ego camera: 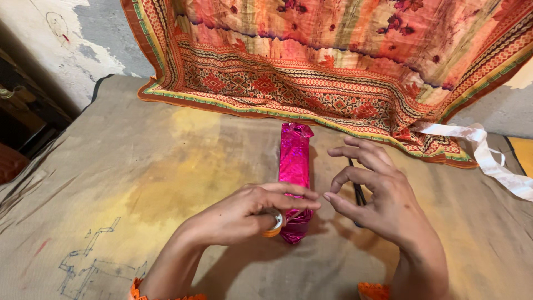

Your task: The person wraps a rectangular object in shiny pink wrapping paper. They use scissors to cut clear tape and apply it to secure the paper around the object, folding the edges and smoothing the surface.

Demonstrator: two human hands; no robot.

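Head view: beige work cloth [139, 166] covers the surface, stained yellow in the middle, with a blue ink sketch [89, 266] at lower left. Patterned orange-red fabric [311, 61] hangs across the back, its lower edge lying on the cloth. Peeling wall [66, 33] upper left; dark furniture [22, 111] at the left edge, cut off, can't identify. White ribbon strip [488, 155] trails off the right edge.

Shiny pink foil-wrapped package [294, 172], long and narrow, lies centre on the cloth, running away from the camera. Far end is crimped; near end is hidden under the left hand.

Left hand [244, 214] is curled over the near end of the package, thumb and fingers pinching a small tape roll [274, 223], white with an orange rim, mostly covered. Can't tell if any tape is pulled out.

Right hand [377, 191] is just right of the package, fingers loosely curled, holding nothing, fingertips near the left hand's, apparently not touching. Thin black object [358, 189] lies under it, mostly hidden, can't make out what it is.

Orange sleeve cuffs are cut off at the bottom edge.
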